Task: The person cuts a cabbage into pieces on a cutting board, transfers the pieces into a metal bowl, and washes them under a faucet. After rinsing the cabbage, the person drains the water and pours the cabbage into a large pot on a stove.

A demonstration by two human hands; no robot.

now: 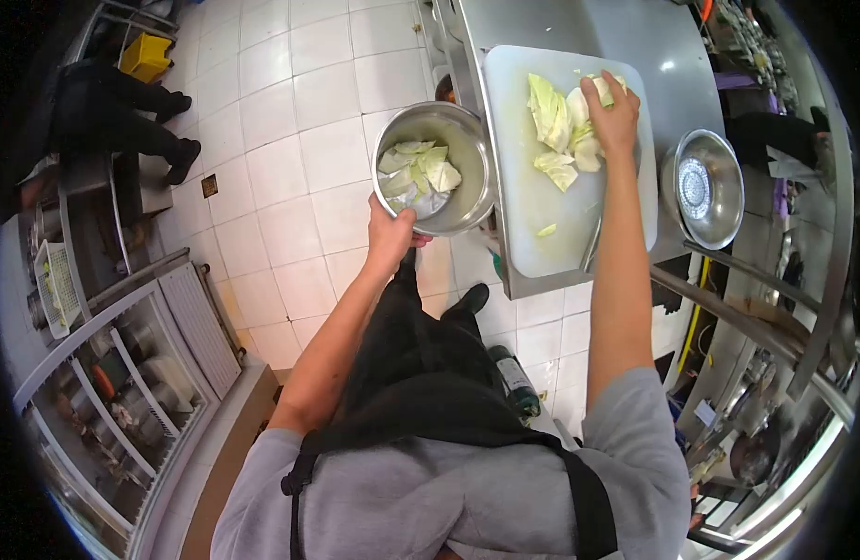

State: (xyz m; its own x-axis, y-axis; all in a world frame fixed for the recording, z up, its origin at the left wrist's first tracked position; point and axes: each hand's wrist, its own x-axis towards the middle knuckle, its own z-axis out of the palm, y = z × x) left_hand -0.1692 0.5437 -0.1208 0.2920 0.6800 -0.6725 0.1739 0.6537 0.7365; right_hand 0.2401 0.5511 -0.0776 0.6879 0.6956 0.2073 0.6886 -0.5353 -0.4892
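My left hand (392, 231) grips the near rim of a steel bowl (467, 131), held out beside the counter's left edge above the tiled floor. Pale green cabbage pieces (420, 166) lie inside it. My right hand (613, 110) rests on a pile of cut cabbage (559, 131) at the far part of a white cutting board (542, 238). The fingers curl over the leaves. One small cabbage scrap (545, 230) lies alone nearer to me on the board.
The board sits on a steel counter (663, 47). A second steel bowl (705, 187) stands to the board's right. A knife handle (590, 245) lies at the board's right edge. Another person's legs (122, 112) show at far left. Glass-fronted cabinet (122, 373) stands left.
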